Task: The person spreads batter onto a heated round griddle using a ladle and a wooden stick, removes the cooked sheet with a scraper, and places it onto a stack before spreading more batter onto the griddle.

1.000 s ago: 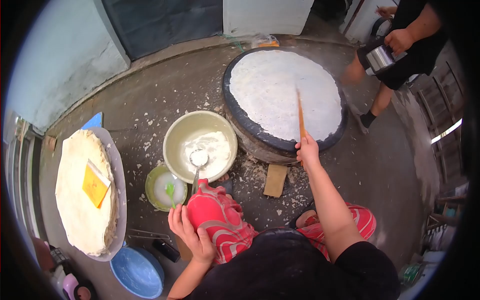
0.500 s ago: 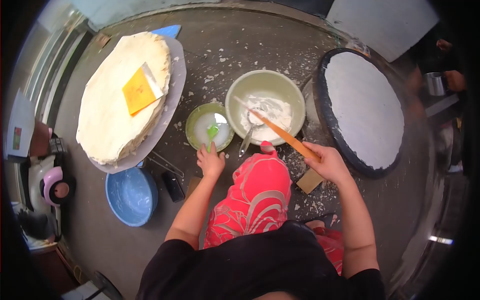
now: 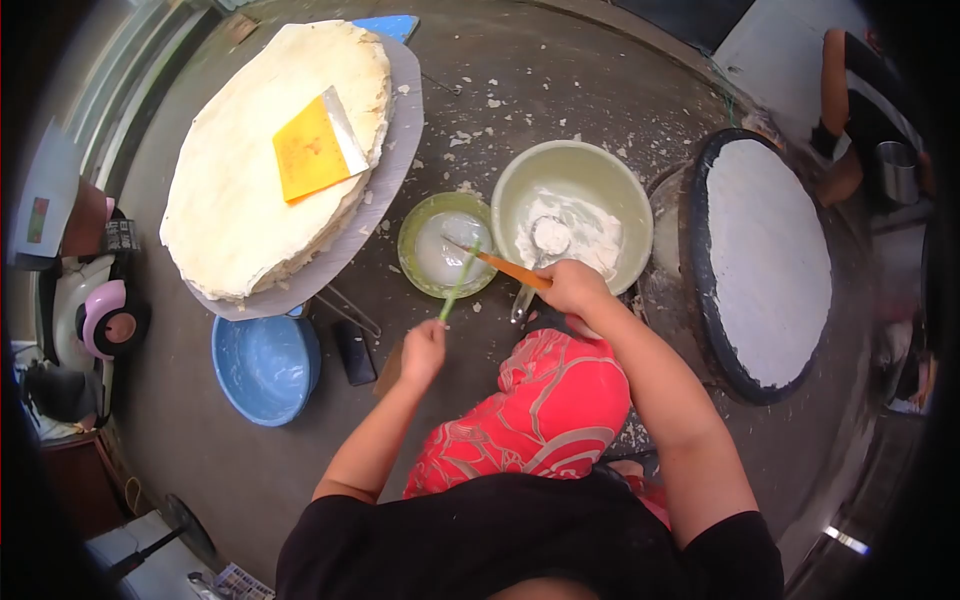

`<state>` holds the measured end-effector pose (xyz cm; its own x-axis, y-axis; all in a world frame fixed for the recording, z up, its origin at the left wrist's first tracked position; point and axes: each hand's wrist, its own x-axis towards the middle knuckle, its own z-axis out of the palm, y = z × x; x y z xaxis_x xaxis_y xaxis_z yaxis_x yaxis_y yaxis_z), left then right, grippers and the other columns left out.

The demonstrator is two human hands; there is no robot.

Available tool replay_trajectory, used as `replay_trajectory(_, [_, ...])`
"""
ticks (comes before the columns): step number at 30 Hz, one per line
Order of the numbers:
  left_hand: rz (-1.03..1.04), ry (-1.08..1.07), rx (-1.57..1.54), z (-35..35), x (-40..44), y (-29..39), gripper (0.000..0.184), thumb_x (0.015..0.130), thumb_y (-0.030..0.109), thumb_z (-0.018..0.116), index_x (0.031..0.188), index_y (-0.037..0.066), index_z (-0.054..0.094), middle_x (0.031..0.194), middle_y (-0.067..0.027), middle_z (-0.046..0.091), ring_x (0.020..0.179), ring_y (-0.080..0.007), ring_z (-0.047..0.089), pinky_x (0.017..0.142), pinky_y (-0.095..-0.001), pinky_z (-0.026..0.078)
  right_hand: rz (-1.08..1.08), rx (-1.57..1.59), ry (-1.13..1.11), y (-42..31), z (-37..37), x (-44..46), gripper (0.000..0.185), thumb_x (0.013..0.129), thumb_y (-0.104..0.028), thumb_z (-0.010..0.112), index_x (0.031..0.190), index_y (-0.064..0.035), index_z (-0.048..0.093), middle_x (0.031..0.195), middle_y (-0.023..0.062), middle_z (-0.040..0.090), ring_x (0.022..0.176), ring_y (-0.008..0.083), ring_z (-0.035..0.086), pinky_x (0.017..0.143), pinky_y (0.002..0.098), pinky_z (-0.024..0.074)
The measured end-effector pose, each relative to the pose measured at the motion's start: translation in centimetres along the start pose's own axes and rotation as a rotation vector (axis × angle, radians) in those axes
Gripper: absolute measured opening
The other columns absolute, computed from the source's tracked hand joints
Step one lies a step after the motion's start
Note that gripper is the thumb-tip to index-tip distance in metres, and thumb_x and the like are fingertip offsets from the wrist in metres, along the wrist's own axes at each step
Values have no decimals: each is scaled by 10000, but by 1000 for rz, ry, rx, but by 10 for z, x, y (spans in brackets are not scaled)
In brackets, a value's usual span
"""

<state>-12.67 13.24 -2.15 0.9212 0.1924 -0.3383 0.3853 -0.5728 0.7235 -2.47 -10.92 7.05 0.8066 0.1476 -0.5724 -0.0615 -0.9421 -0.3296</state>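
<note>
My left hand (image 3: 424,352) is closed round the handle of a green spoon (image 3: 459,285), raised at the near right rim of a small green bowl (image 3: 408,262) of whitish liquid. My right hand (image 3: 578,290) grips a long orange spatula (image 3: 517,269) with a thin, pale end. That end reaches over the small bowl and meets or crosses the spoon's head; which one, I cannot tell. Beside it stands a larger pale green bowl (image 3: 633,180) with white flour and a metal ladle (image 3: 550,235) resting inside.
At right is a round black griddle (image 3: 703,270) coated with a white layer (image 3: 768,265). A stack of thin flatbreads (image 3: 240,150) at left carries a yellow scraper (image 3: 312,153). A blue basin (image 3: 262,372) and a phone (image 3: 354,352) lie nearer. Another person's arm (image 3: 833,85) shows far right.
My left hand has lifted the green spoon from the liquid and drawn back. My right hand has swung the spatula left, from over the flour bowl to the small bowl. The view has shifted.
</note>
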Motion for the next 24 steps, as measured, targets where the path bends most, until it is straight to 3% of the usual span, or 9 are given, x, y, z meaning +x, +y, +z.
replay_trajectory(2, [55, 19, 35, 7, -10, 3, 234, 846, 216, 496, 893, 26, 624, 783, -237, 585, 787, -399, 572, 685, -437, 452, 13, 14, 18, -4, 7, 6, 387, 682, -127, 552, 1045, -236, 633, 968, 91, 627, 899, 256, 597, 771, 346, 476])
replay_trajectory(5, [-42, 67, 41, 32, 28, -40, 232, 842, 206, 491, 914, 27, 620, 817, -234, 592, 825, -396, 567, 715, -436, 450, 11, -5, -65, -2, -1, 4, 390, 690, -134, 549, 1054, -251, 625, 972, 90, 625, 898, 254, 596, 784, 347, 471])
replay_trajectory(6, [-43, 67, 41, 33, 40, -42, 232, 842, 206, 491, 914, 27, 620, 817, -234, 592, 825, -396, 567, 715, -436, 450, 10, 48, -63, 1, -2, 3, 377, 692, -186, 608, 1069, -197, 620, 975, 126, 618, 887, 275, 593, 792, 338, 460])
replay_trajectory(10, [-189, 108, 142, 28, 81, -40, 242, 845, 189, 475, 899, 0, 616, 871, -231, 591, 864, -389, 559, 748, -439, 440, 32, 77, -49, 8, 3, 1, 380, 686, -179, 614, 1066, -180, 621, 984, 139, 613, 891, 277, 593, 791, 336, 459])
replay_trajectory(13, [-252, 109, 172, 21, 80, -33, 239, 853, 180, 465, 888, -1, 616, 871, -229, 591, 851, -388, 563, 748, -443, 442, -108, -31, 22, 11, 7, 3, 375, 722, -125, 528, 1080, -204, 608, 921, 132, 627, 872, 255, 602, 754, 358, 477])
replay_trajectory(16, [23, 161, 7, 29, 48, -33, 231, 846, 190, 499, 882, -7, 613, 807, -244, 587, 807, -404, 561, 706, -407, 454, -195, -284, 18, 5, 10, 3, 380, 768, -102, 484, 1122, -204, 577, 877, 153, 602, 839, 278, 596, 730, 374, 478])
replay_trajectory(17, [21, 133, 54, 33, 40, -31, 225, 841, 188, 507, 892, -6, 609, 804, -240, 588, 816, -397, 566, 716, -409, 454, -214, -346, 108, 6, 15, 4, 374, 785, -106, 471, 1128, -218, 569, 865, 148, 577, 823, 287, 587, 714, 380, 478])
replay_trajectory(19, [-22, 99, 87, 36, 41, -34, 215, 840, 194, 486, 868, 20, 609, 822, -230, 586, 824, -403, 551, 711, -463, 440, -240, -405, 190, 5, 22, 1, 369, 802, -110, 457, 1134, -232, 562, 853, 143, 552, 807, 295, 579, 699, 386, 478])
replay_trajectory(24, [-203, 119, 144, 30, 73, -43, 242, 849, 223, 481, 909, 36, 622, 830, -217, 602, 829, -382, 572, 713, -429, 455, -141, -233, 163, 31, 19, -18, 332, 800, -166, 507, 1113, -253, 577, 841, 139, 539, 785, 303, 572, 671, 399, 469])
